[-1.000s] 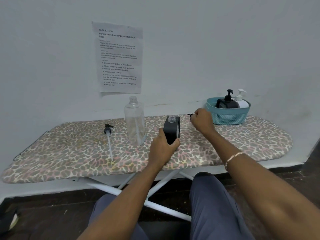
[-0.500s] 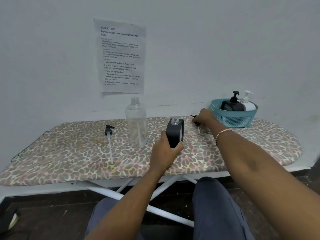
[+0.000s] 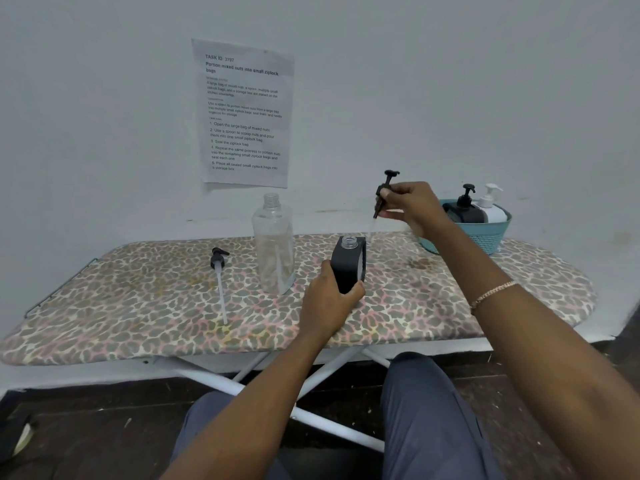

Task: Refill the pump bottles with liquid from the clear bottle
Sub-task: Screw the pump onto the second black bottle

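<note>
My left fingers [image 3: 354, 293] wrap the stiff, probably slick bottle [image 3: 346, 271] low, while my right fingers [image 3: 393, 195] pinch the light pump [image 3: 388, 177] by its collar.

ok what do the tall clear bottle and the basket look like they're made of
Tall clear bottle: likely glossy plastic; the patterned cover behind shows through it. Basket: probably moulded teal plastic, matte, with a fine lattice wall; too far to be sure.

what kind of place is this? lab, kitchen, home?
Likely a makeshift recording setup in a plain room: an ironing board serves as the table, and a printed task sheet hangs on the bare wall.
</note>
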